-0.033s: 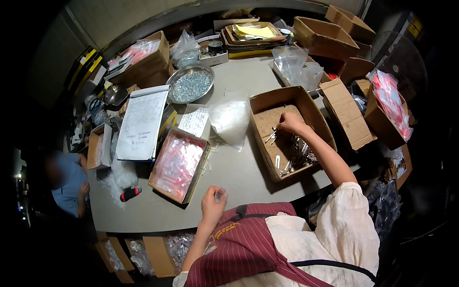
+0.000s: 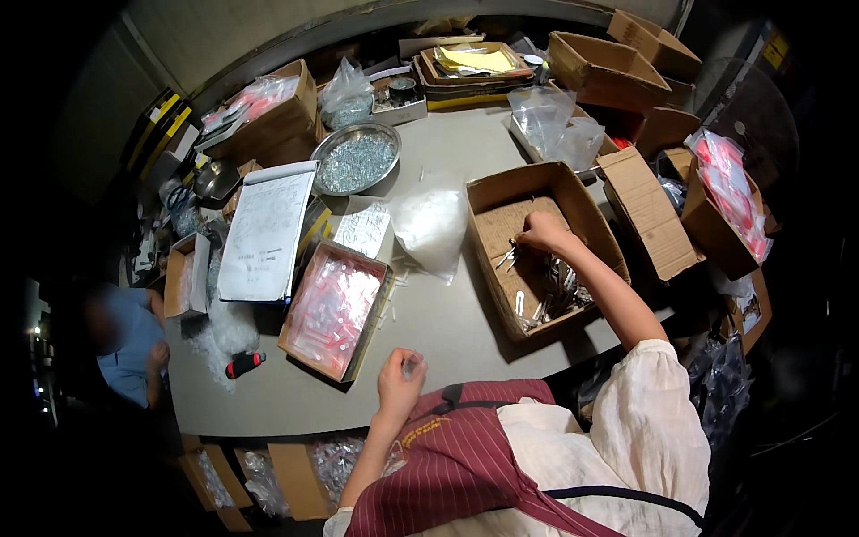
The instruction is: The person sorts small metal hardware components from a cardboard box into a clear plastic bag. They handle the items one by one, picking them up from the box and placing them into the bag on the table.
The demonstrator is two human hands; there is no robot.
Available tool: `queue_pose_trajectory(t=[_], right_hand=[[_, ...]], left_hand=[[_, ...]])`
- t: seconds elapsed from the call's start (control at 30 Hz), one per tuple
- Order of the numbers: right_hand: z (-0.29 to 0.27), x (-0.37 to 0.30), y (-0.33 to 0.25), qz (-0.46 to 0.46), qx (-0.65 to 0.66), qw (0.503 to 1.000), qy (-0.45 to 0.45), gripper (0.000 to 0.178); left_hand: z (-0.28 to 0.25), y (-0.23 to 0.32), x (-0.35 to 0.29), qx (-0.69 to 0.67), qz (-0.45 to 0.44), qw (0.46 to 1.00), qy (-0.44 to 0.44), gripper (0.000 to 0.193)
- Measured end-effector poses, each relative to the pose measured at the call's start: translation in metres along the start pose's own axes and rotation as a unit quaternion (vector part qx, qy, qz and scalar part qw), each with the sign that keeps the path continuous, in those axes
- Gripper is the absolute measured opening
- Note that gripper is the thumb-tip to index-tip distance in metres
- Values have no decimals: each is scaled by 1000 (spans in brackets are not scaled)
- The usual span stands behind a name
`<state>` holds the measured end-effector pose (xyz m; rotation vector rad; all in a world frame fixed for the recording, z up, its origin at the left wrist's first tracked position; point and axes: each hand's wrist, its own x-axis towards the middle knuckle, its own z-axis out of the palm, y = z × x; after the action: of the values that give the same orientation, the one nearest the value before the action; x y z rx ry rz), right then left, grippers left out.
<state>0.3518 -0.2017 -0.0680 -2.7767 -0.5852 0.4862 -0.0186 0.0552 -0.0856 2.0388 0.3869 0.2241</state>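
Note:
My right hand [image 2: 542,231] reaches into an open cardboard box [image 2: 501,333], its fingers closed on small shiny metal pieces [image 2: 509,254] that poke out below the fingertips. More metal pieces [image 2: 562,291], some flat with a long slot, lie heaped in the box's near right part. Over the table's front edge, my left hand [image 2: 399,390] is closed around a small translucent plastic piece [image 2: 411,365], whose exact kind I cannot make out. Left of it, a shallow box [image 2: 288,347] holds clear plastic bags with red lines [image 2: 331,304].
Behind the shallow box stand a steel bowl of small metal parts [image 2: 358,159] and a white plastic bag [image 2: 431,225]. A clipboard with paper [image 2: 266,234] leans at left, near a red-and-black tool [image 2: 244,364]. Cardboard boxes [image 2: 658,215] crowd the right edge. A person in blue [image 2: 132,345] is at far left.

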Motion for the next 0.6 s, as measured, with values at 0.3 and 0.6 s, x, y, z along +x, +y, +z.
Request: queue_pose_trajectory(t=[0.3, 0.6], right_hand=[[13, 3, -1, -107, 84, 979, 153, 25], [-61, -147, -147, -282, 415, 860, 88, 18]], left_hand=[[-7, 22, 18, 9, 23, 999, -34, 19], [-2, 102, 43, -146, 99, 984, -8, 19]])
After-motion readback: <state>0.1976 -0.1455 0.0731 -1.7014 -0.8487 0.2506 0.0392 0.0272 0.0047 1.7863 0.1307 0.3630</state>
